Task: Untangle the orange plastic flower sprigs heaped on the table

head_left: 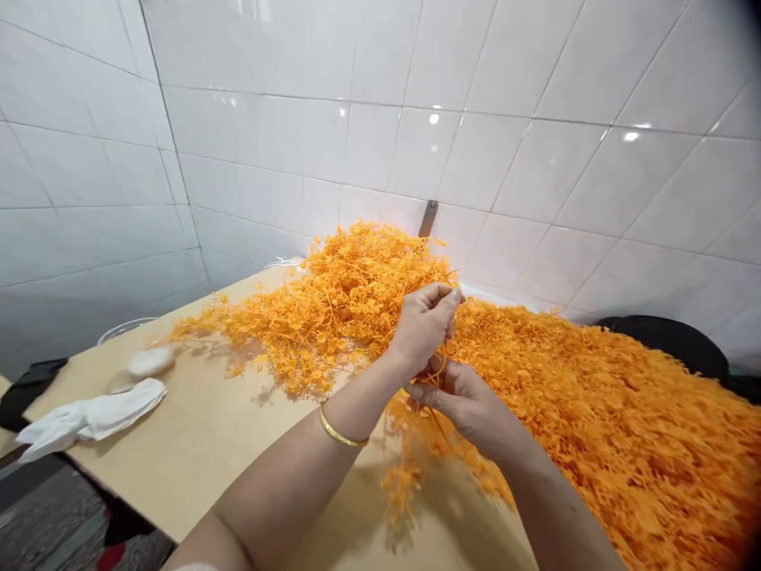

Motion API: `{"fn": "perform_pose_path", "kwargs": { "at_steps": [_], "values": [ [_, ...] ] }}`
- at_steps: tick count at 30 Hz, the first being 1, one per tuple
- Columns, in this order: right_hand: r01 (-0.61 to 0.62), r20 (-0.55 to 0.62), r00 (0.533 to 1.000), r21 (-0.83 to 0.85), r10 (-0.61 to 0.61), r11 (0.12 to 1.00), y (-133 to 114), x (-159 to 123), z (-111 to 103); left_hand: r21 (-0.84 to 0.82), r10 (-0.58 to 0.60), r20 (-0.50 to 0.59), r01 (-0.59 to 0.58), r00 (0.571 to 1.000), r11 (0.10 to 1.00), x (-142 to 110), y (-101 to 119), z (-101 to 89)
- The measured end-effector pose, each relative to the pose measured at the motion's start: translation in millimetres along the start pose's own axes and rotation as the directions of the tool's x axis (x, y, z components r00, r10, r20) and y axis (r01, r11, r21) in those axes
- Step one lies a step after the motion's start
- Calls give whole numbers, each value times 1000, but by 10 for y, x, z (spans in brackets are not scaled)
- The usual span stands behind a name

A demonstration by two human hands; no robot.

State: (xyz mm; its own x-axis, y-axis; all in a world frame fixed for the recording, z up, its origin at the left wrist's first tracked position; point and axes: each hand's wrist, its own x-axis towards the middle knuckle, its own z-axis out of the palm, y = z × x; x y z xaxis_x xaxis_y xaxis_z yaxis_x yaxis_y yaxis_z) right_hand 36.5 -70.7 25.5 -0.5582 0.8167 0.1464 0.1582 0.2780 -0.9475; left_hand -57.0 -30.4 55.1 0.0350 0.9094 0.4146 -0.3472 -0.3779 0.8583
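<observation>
My left hand, with a gold bracelet on its wrist, is closed in a pinch above my right hand; a thin orange stem runs down from near its fingers. Just below and to the right, my right hand is closed around the stems of an orange foliage sprig. Feathery tips of that sprig hang below the hands over the table, somewhat blurred. What exactly lies between the left fingertips is partly hidden. Behind both hands rises a loose pile of orange sprigs.
A larger heap of orange foliage covers the right side. On the tan table, a white cloth and a white rounded object lie at the left edge. A white tiled wall closes off the back. A dark round object stands behind the heap.
</observation>
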Motion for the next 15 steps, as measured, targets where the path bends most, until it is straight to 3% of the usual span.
{"fn": "perform_pose_path", "kwargs": {
  "at_steps": [3,7,11,15],
  "values": [
    [10,-171,985,107,9,994,23,52,-185,72,-54,-26,56,998,996,67,69,-128],
    [65,-412,911,216,31,974,47,14,-480,145,-20,-114,36,993,989,77,175,-188],
    [126,-500,866,201,-9,971,76,-11,-628,222,-59,50,46,997,974,1,112,-67],
    [164,-530,846,159,-56,974,101,-26,-655,273,-188,244,119,951,955,-71,-113,92]
  ]
}}
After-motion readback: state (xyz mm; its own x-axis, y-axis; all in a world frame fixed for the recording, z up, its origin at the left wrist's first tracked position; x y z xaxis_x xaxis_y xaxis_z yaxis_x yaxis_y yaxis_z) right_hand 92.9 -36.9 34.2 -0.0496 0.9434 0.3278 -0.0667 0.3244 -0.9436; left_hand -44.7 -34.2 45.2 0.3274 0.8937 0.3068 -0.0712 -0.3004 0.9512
